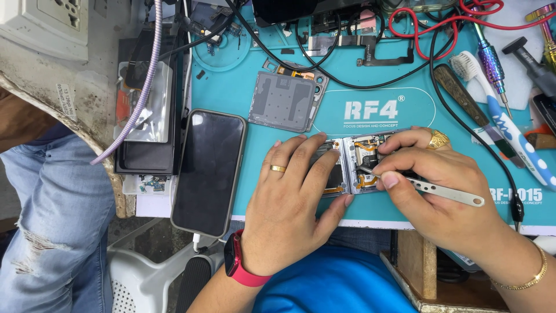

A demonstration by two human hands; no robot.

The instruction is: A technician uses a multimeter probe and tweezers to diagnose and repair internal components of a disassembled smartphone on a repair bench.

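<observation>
Metal tweezers (428, 188) lengthwise, tip leftward

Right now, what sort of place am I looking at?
Probably a phone repair bench. The left hand steadies an opened phone on a teal work mat, the right hand works tweezers inside it, and screwdrivers lie nearby.

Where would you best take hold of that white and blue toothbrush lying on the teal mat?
Probably by the long white and blue handle of the toothbrush, about midway, coming from above with fingers across its narrow width. It lies flat and slanted, bristle head up-left near the brown-handled tool and the black cable, so the lower handle looks freer. The teal mat beneath leaves only the sides to pinch.
</observation>
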